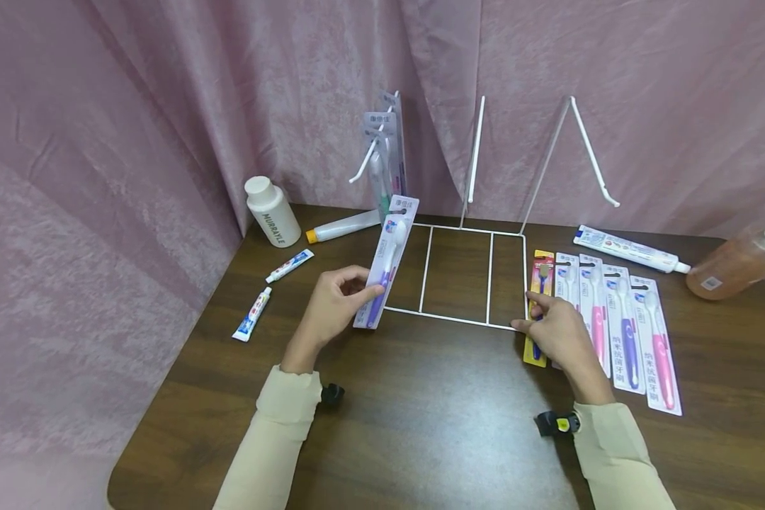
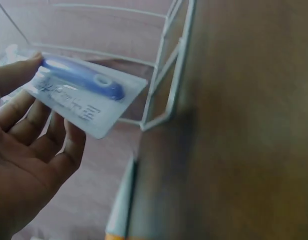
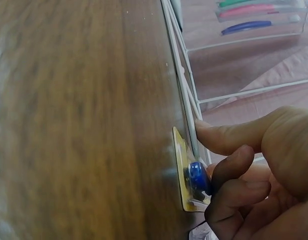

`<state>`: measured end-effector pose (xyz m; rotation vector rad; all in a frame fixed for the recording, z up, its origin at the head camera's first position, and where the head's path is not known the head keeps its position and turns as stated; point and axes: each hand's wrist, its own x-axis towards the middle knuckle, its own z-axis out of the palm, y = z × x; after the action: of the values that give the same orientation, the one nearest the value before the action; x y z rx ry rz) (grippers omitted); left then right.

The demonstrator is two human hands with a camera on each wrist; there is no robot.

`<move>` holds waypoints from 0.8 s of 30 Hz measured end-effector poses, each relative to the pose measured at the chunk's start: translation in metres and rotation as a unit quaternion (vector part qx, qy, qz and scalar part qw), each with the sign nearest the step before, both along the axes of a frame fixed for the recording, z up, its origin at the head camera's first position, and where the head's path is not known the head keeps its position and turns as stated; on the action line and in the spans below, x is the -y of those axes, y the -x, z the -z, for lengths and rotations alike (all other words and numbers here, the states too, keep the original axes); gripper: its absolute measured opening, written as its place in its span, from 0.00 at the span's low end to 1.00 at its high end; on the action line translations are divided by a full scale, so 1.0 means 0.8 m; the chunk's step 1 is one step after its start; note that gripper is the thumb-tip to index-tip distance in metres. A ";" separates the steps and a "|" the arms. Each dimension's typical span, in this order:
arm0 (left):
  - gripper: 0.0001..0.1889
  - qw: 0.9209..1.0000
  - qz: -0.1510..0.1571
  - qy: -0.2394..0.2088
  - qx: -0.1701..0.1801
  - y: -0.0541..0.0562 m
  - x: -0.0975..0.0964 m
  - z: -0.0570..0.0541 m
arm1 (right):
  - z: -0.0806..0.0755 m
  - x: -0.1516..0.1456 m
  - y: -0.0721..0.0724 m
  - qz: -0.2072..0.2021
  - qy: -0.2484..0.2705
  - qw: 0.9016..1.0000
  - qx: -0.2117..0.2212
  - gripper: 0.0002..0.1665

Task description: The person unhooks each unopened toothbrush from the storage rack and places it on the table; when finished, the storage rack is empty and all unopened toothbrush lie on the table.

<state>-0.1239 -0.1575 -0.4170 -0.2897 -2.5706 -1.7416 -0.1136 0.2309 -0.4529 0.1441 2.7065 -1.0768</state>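
My left hand (image 1: 338, 301) pinches a packaged toothbrush (image 1: 389, 258) with a purple handle between thumb and fingers. The pack is tilted, raised over the left side of a white wire rack (image 1: 426, 269). On the rack's left hook (image 1: 365, 164) hang several toothbrush packs, one with a green handle. My right hand (image 1: 561, 333) grips the rack's front right corner; the right wrist view shows the thumb (image 3: 218, 136) against the wire and the other fingers curled. Under that hand lies a red-and-yellow toothbrush pack (image 1: 544, 265), partly hidden.
Several white toothbrush packs (image 1: 656, 340) lie fanned at the right. Behind them are a toothpaste tube (image 1: 631, 248) and an amber bottle (image 1: 729, 269). At the left are a white bottle (image 1: 274, 216), an orange-capped tube (image 1: 347, 225) and two small tubes (image 1: 253, 313). Two more hooks (image 1: 477, 152) show no packs.
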 end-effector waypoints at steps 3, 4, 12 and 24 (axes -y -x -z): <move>0.09 0.999 0.005 0.016 0.032 -0.006 0.012 0.011 | 0.001 0.000 0.000 -0.003 0.001 1.000 -0.004 0.46; 0.09 0.999 0.005 0.020 0.041 -0.007 0.016 0.014 | 0.002 0.000 0.000 -0.003 0.002 1.000 -0.006 0.46; 0.11 0.996 -0.014 0.037 0.081 -0.008 0.036 0.031 | -0.001 0.001 -0.002 -0.002 0.005 1.000 -0.006 0.45; 0.13 0.989 -0.053 0.068 0.120 -0.010 0.050 0.046 | -0.002 0.003 -0.002 -0.002 0.009 1.000 0.006 0.46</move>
<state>-0.1163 -0.1975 -0.4538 0.0594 -2.8177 -1.6599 -0.1117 0.2286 -0.4512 0.1416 2.6834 -1.0959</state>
